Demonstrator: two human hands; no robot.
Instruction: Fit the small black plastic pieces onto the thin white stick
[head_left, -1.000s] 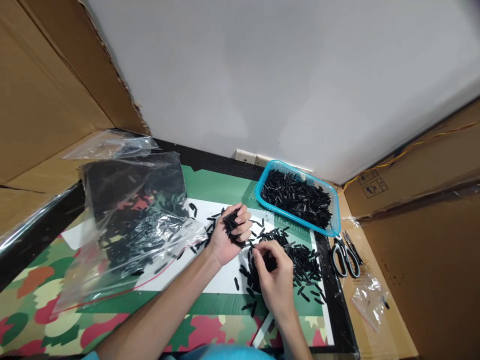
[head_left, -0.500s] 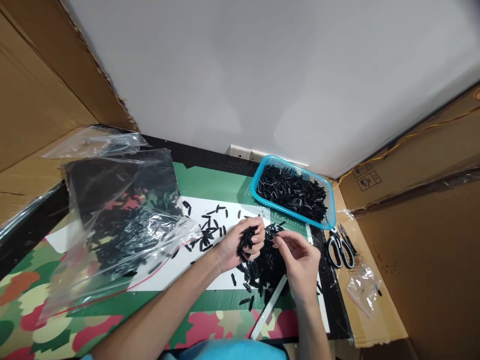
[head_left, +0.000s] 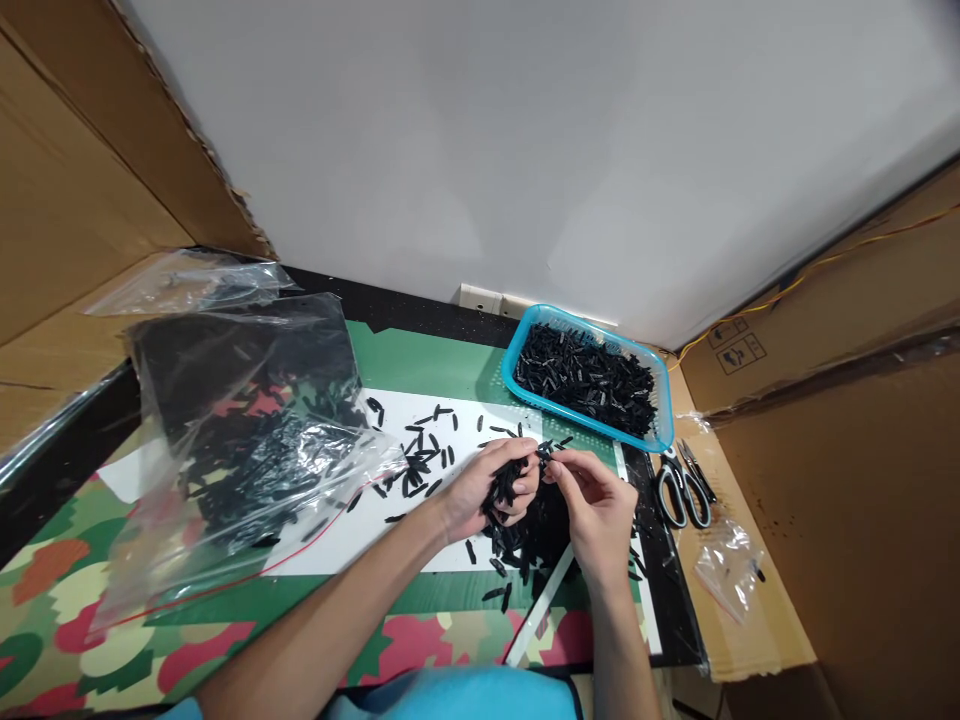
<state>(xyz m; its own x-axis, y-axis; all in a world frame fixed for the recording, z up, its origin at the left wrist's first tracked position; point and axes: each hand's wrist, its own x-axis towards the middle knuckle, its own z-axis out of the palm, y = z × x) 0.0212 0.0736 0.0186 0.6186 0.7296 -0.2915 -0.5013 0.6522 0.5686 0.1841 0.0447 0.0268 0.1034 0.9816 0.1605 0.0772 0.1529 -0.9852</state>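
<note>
My left hand [head_left: 491, 490] is curled around a bunch of small black strips [head_left: 508, 484]. Close to its fingertips, my right hand [head_left: 598, 505] pinches with thumb and forefinger; what sits in the pinch looks like one more black strip, mostly hidden by the fingers. Below both hands lies a dark heap of loose black strips [head_left: 532, 540] on a white sheet [head_left: 337, 545]. Others are scattered to the left on the same sheet. Beyond the hands, a blue plastic basket [head_left: 589, 418] holds a thick layer of similar strips.
A clear zip bag [head_left: 247, 460] with black strips inside covers the left of the table. Scissors [head_left: 681, 495] and a small clear bag [head_left: 727, 570] lie on cardboard at right. A pale flat strip [head_left: 540, 610] sticks out near the front edge. Cardboard walls [head_left: 847, 470] stand on both sides.
My left hand has shifted slightly right, bringing its fingertips up to the right hand's pinch. The left hand keeps its bunch of strips.
</note>
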